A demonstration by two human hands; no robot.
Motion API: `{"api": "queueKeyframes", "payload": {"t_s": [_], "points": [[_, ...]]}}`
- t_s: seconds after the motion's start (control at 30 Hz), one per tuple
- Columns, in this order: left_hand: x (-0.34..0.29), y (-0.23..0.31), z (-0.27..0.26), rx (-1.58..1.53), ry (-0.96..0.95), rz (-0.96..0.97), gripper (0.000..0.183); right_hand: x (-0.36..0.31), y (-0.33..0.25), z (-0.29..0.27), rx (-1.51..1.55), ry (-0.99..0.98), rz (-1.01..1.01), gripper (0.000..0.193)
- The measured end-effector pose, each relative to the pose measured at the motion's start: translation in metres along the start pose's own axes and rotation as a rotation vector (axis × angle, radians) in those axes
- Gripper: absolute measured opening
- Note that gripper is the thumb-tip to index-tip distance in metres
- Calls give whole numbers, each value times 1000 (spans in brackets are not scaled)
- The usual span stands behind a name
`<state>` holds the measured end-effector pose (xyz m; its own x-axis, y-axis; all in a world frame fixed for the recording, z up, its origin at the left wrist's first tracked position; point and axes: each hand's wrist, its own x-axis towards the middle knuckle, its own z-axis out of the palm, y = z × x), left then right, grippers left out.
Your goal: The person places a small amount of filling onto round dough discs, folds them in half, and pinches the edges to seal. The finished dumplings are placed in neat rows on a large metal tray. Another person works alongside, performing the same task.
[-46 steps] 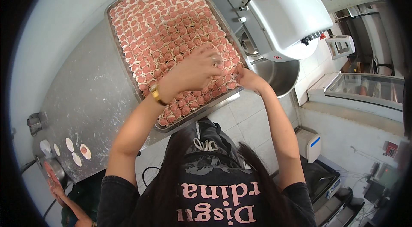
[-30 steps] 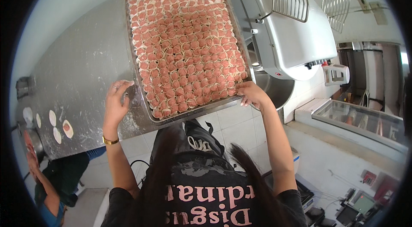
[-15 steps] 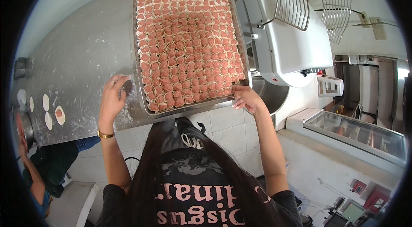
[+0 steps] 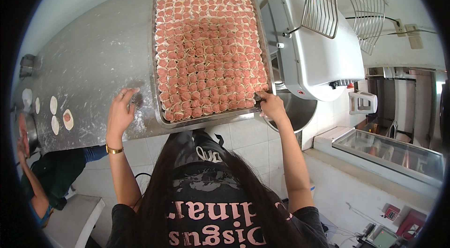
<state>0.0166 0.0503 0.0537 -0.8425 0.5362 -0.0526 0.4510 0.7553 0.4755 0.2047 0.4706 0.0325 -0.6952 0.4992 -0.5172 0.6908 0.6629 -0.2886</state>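
Note:
A large metal tray is packed with rows of small open-topped dumplings, pale wrappers around pink filling. My right hand is at the tray's near right corner, fingers curled together against a corner dumpling; its fingertips are partly hidden. Left of the tray, my left hand is over the floury metal table, fingers apart and holding nothing. Farther left lie several pale round wrappers, one with a lump of pink filling on it.
A white mixer with a raised wire guard and a metal bowl stands right of the tray. At the far left, another person's hand is by a bowl of pink filling. A glass-topped chest stands at right.
My right hand's fingers have curled in at the tray corner, where they were spread before. My left hand stays nearly where it was. The whole view has shifted slightly.

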Motion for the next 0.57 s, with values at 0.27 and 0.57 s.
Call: {"api": "queueKeyframes", "payload": {"t_s": [0.27, 0.57], "points": [[-6, 2, -3, 33, -9, -4, 43, -9, 3, -5, -235, 89, -153, 30], [-9, 8, -12, 94, 7, 27, 46, -9, 4, -5, -216, 119, -211, 25]]}}
